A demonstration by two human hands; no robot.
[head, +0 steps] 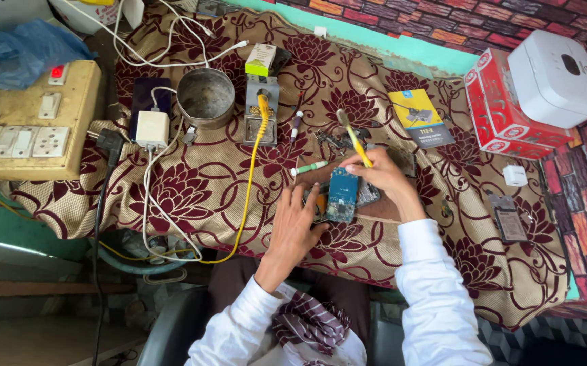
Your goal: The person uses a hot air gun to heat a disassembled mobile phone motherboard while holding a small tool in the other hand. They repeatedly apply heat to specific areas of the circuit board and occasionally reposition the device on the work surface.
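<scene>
My left hand (293, 227) grips the lower edge of a blue circuit board (342, 193) that rests over an opened phone on the cloth-covered table. My right hand (381, 177) is closed around a yellow-handled brush (353, 137), its handle pointing up and away, right beside the board's top edge. A small green-tipped tool (310, 167) lies just left of the board. Both sleeves are white.
A soldering iron stand (261, 112) with a yellow cable, a metal cup (205, 98), a white charger (152, 129), a switchboard (29, 122) at left, red boxes with a white device (531, 95) at right, a yellow-and-black packet (419, 116), a phone part (509, 217).
</scene>
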